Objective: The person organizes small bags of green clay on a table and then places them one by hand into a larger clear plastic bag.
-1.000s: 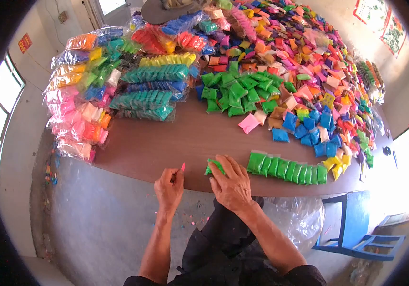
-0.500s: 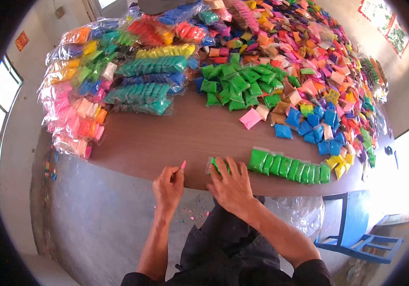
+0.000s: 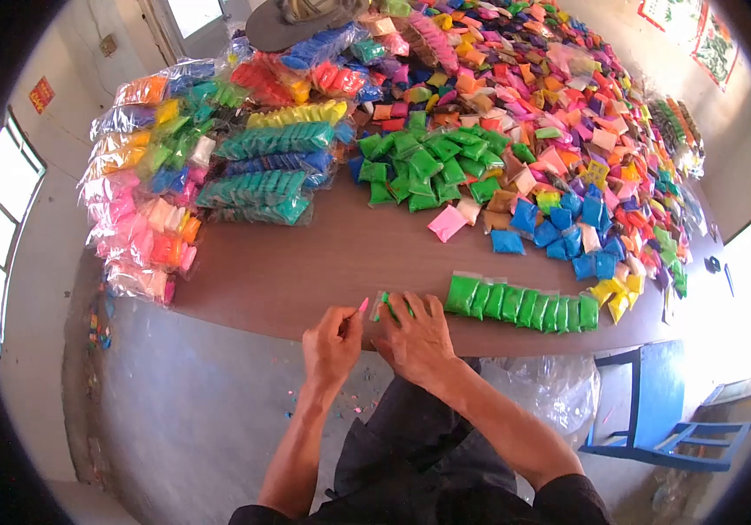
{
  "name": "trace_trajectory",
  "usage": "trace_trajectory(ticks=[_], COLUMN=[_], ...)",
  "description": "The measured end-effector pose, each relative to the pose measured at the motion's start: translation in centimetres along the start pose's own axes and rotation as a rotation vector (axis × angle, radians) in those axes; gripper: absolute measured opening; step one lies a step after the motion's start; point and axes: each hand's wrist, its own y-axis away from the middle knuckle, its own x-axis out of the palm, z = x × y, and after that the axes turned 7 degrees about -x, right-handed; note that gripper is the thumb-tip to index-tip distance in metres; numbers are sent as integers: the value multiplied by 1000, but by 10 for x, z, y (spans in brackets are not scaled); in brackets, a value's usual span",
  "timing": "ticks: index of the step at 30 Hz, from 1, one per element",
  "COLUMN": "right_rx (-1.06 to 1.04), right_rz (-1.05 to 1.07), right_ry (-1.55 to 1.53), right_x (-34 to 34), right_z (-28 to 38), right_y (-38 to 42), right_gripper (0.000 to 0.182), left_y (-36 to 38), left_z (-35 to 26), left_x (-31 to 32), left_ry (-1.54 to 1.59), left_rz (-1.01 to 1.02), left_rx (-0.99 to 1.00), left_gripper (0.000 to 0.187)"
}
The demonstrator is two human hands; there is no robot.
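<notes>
Near the table's front edge, my left hand (image 3: 333,343) is closed in a pinch on a small pink object (image 3: 364,305), whose tip sticks up past the fingers. Just right of it, my right hand (image 3: 416,337) lies with fingers spread over a green packet (image 3: 383,308), most of which the fingers hide. To the right of that hand, a row of overlapping green packets (image 3: 520,306) lies along the front edge. Farther back is a loose heap of green packets (image 3: 428,166), with a pink packet (image 3: 448,224) in front of it.
Bagged rows of teal packets (image 3: 257,191) and other colours stand at the left. A large mixed heap (image 3: 559,114) covers the back right, with blue packets (image 3: 507,242) at its front. A blue chair (image 3: 660,402) and clear plastic (image 3: 555,394) are below the right edge.
My left hand has moved right, closer to my right hand, with the pink object still in its fingers. My right hand stays over the green packet. The camera view has shifted slightly.
</notes>
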Motion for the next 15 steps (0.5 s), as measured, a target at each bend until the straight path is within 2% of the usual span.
trace_trajectory(ticks=[6, 9, 15], right_rx=[25, 49, -5], right_rz=[-2, 82, 47], right_ry=[46, 29, 40], right_x=[3, -1, -4], right_z=[0, 2, 0], right_y=[4, 0, -4], right_gripper=[62, 61, 61], left_y=[-2, -2, -6], left_z=[2, 8, 11], left_x=[12, 12, 1], left_ry=[45, 38, 15], left_rz=[33, 26, 9], left_rx=[-37, -77, -109], left_gripper=[10, 10, 10])
